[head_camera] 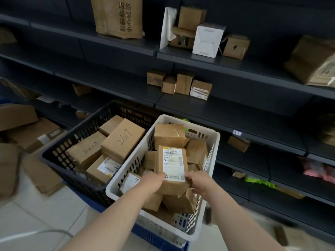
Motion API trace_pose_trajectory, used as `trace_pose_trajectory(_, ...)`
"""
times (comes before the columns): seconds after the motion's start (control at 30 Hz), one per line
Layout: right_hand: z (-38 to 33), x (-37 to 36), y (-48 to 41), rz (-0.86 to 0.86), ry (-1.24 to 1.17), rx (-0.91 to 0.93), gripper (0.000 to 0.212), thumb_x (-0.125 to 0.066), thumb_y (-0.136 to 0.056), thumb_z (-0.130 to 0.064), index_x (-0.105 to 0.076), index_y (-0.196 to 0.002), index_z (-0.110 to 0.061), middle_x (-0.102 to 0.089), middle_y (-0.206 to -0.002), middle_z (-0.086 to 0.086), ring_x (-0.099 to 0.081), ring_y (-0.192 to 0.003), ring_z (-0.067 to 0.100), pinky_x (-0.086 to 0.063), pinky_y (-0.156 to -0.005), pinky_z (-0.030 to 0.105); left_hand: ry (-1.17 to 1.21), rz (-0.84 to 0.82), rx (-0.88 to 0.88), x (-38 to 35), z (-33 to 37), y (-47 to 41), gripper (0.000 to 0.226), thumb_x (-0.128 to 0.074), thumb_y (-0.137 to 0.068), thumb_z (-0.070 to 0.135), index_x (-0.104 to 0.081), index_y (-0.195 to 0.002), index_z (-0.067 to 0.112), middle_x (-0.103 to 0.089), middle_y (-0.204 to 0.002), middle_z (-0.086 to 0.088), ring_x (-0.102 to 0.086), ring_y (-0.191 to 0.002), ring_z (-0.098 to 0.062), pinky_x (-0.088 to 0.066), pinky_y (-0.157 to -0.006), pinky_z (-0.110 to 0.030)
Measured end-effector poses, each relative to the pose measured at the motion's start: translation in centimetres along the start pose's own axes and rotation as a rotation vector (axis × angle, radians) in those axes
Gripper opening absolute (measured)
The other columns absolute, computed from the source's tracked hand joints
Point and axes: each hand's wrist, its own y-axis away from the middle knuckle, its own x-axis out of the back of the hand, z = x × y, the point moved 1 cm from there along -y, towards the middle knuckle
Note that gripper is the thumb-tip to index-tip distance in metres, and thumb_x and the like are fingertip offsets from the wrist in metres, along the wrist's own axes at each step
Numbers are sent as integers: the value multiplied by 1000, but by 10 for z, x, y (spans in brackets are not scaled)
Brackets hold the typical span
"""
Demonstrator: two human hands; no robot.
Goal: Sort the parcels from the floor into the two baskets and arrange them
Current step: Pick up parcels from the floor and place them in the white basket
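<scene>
**Labelled parcel [171,165] held in both hands over the white basket**

The labelled parcel is a brown carton with a white shipping label and barcode on its upper face. On my feed it sits between the two hands, just above the heap in the white basket [215,142]. The left hand [154,181] grips its near left corner, with the fingers wrapped under it and out of my sight. The right hand [197,182] pinches the near right corner, thumb on the edge of the label. Both hands are clamped on it.

Below and beyond the hands, the white basket is piled with small brown cartons tilted at all angles. A taped carton [169,135] stands just beyond the held parcel. A white-labelled carton [129,182] lies just left of the left hand.

Further left of that hand, the black basket [54,151] sits side by side against the white one. In it I see a parcel marked 2617 [123,140] leaning partly over a parcel marked 2613 [85,153]. A flat parcel with a printed label [103,169] lies nearest, and another brown carton lies at the far end. Both baskets rest on a blue base [159,238] under the forearms.

Well left of the left hand, loose brown parcels [43,176] lie on the tiled floor. Beyond the hands, dark shelves [235,113] carry scattered cartons.
</scene>
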Motion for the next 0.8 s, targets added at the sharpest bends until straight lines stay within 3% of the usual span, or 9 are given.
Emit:
trace_pose_trajectory(0.17,0,16,5,45,-94,12,16,-63,-87,-23,-69,-90,-8,-46,-128,17,-66,-97,35,-35,-106,51,0,214,-80,-3,13,-1,65,-49,-86,47,-43,-140,12,-52,-133,-11,-54,-116,-31,-49,-95,-45)
trace_pose_trajectory(0.2,2,21,5,41,-115,19,20,-62,-89,-24,-68,-96,-7,-28,-108,-3,-65,-88,33,-24,-71,39,-36,266,-124,-5,19,1,64,-47,-86,47,-42,-141,14,-49,-136,-11,-50,-119,-33,-46,-98,-48)
trace_pose_trajectory(0.23,4,27,4,45,-132,26,20,-61,-90,-24,-67,-99,-7,-53,-122,16,-62,-82,28,-50,-76,36,-60,305,-170,-9,25,3,61,-46,-87,46,-42,-140,15,-47,-136,-11,-48,-121,-34,-45,-99,-51)
trace_pose_trajectory(0.27,6,35,4,54,-146,32,19,-61,-90,-24,-67,-99,-8,-43,-121,9,-57,-77,23,-46,-70,33,-76,322,-220,-14,33,6,58,-44,-87,44,-44,-138,15,-47,-136,-11,-48,-121,-35,-44,-99,-52)
trace_pose_trajectory(0.3,7,44,6,65,-166,37,16,-61,-90,-24,-65,-96,-9,-41,-75,-1,-53,-71,23,-43,-67,32,-86,319,-267,-21,42,12,57,-43,-87,44,-45,-136,16,-46,-136,-11,-47,-121,-34,-43,-99,-52)
trace_pose_trajectory(0.43,20,92,22,96,-272,48,25,-56,-96,-20,-66,-111,-1,-56,-85,36,-62,-77,40,-54,-73,34,-123,290,-420,-67,79,35,52,-47,-95,35,-40,-144,18,-42,-143,-5,-43,-129,-27,-39,-107,-44)
trace_pose_trajectory(0.57,49,152,34,145,-387,60,10,-57,-95,-24,-56,-94,-14,-41,-71,6,-41,-59,15,-35,-56,25,-110,182,-514,-137,103,57,45,-50,-97,29,-44,-140,16,-49,-139,-3,-48,-124,-22,-41,-96,-33)
trace_pose_trajectory(0.7,91,219,45,209,-477,54,12,-57,-95,-23,-51,-102,-15,-43,-71,6,-42,-62,15,-47,-100,48,-127,42,-460,-218,115,71,43,-48,-96,29,-50,-135,10,-59,-128,-10,-56,-114,-28,-41,-85,-30)
trace_pose_trajectory(0.8,132,270,51,241,-504,10,36,-55,-97,-22,-60,-122,4,-60,-107,39,-62,-102,46,-44,-104,47,-113,-55,-411,-280,117,85,23,-47,-95,24,-56,-77,13,-51,-72,-6,-52,-67,-20,-30,-68,-30)
